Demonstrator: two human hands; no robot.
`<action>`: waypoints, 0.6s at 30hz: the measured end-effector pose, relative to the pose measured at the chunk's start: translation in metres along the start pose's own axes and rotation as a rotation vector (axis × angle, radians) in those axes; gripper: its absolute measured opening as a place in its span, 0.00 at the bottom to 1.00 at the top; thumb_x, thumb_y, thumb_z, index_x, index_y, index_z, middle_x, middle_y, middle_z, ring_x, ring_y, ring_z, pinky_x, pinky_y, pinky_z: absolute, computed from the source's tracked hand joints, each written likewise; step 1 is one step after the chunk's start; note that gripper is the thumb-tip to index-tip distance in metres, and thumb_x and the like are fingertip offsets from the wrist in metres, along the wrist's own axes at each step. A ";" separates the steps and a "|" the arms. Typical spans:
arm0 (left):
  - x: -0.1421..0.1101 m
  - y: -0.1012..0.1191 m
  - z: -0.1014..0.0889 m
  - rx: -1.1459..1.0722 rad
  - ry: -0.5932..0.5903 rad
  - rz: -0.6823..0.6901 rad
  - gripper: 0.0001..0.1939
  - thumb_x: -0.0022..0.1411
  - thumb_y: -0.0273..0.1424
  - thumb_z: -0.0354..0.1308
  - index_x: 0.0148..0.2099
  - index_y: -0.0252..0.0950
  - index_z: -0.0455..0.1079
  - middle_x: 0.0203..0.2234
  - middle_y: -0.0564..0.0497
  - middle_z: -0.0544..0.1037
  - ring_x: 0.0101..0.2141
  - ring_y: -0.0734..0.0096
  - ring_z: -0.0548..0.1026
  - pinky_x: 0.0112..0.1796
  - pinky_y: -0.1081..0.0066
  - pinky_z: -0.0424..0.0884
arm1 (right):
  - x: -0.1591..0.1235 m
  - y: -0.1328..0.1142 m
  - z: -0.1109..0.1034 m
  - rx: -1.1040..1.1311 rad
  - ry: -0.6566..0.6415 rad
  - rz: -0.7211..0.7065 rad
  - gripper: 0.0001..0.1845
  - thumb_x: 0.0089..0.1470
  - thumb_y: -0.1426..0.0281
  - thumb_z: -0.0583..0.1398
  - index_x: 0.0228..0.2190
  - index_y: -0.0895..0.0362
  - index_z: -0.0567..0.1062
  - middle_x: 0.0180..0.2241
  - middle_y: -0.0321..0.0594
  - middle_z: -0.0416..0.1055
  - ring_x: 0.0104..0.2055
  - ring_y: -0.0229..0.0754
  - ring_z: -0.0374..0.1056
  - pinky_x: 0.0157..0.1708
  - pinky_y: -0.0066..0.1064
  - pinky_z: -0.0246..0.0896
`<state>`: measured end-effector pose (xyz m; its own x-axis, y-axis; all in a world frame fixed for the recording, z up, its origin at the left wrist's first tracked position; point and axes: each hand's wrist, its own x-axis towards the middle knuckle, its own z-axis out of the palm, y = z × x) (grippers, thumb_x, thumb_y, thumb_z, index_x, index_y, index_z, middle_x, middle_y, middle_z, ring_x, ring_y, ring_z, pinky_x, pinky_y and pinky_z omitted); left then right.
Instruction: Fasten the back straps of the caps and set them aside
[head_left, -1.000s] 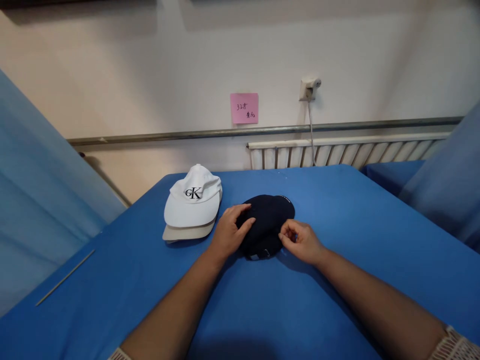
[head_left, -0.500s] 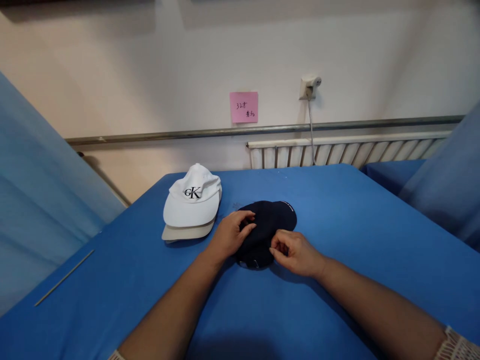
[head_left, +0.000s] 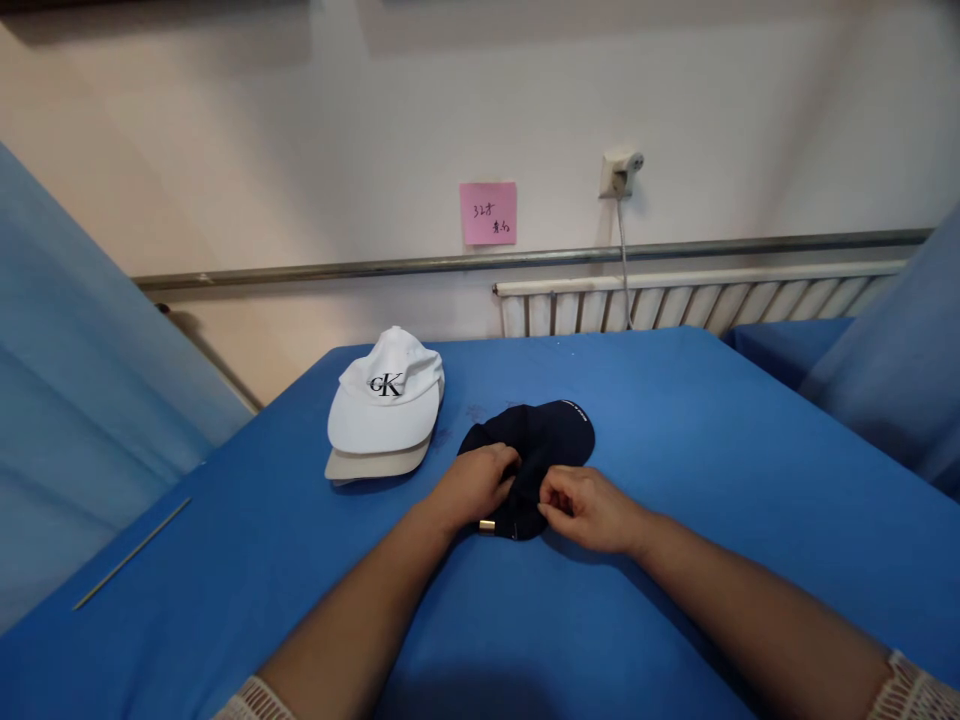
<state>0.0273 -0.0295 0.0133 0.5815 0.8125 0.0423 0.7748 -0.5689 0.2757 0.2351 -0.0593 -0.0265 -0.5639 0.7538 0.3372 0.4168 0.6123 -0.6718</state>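
Short of the tabletop's far edge (head_left: 645, 345), the left hand (head_left: 474, 488), fingers parted, dents the cap (head_left: 562, 435) the right hand (head_left: 589, 508) pinches, seemingly steadying it.

Left hand (head_left: 476, 487) on the dark cap (head_left: 559, 437): fingertips press into the crown, cloth creased around them. Right hand (head_left: 589, 508): thumb and forefinger pinch the cap's near right edge. Cap's brim points to the far right, with small white lettering along its rim; gold-coloured clasp (head_left: 487, 526) shows just beside the left hand. White cap (head_left: 384, 425), black letters on front, sits on a beige cap (head_left: 379, 466) to the left, both brims facing the wearer. Thin stick (head_left: 131, 555) lies at far left on the blue cover (head_left: 637, 630). Wall behind: pink note (head_left: 488, 214) above a metal rail (head_left: 337, 271); socket (head_left: 609, 176) with cord (head_left: 623, 265); white radiator (head_left: 675, 308) below. Blue curtains (head_left: 82, 380) flank both sides.
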 end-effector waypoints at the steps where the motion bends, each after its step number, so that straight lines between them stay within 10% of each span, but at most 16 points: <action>1: 0.000 0.000 -0.001 0.008 0.007 -0.011 0.08 0.59 0.29 0.53 0.41 0.36 0.71 0.34 0.48 0.77 0.32 0.67 0.74 0.31 0.72 0.64 | 0.000 0.000 0.000 0.006 0.007 0.000 0.04 0.50 0.76 0.58 0.27 0.55 0.67 0.25 0.32 0.66 0.25 0.33 0.61 0.25 0.24 0.52; 10: 0.000 0.000 -0.002 -0.137 0.036 -0.029 0.08 0.55 0.27 0.53 0.39 0.36 0.67 0.30 0.51 0.74 0.29 0.71 0.70 0.29 0.73 0.63 | 0.000 0.002 -0.001 0.043 0.031 0.004 0.05 0.49 0.76 0.58 0.27 0.56 0.67 0.25 0.32 0.65 0.25 0.32 0.61 0.25 0.24 0.54; 18: -0.011 -0.009 -0.041 -0.277 0.383 -0.028 0.08 0.56 0.26 0.53 0.41 0.37 0.66 0.30 0.53 0.71 0.29 0.73 0.69 0.33 0.71 0.68 | 0.000 0.001 0.001 0.129 0.076 0.040 0.04 0.53 0.72 0.58 0.26 0.55 0.68 0.24 0.32 0.66 0.24 0.33 0.61 0.24 0.25 0.55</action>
<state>0.0037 -0.0279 0.0498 0.3875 0.8454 0.3676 0.6637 -0.5326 0.5253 0.2345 -0.0586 -0.0278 -0.4913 0.7958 0.3539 0.3404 0.5495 -0.7630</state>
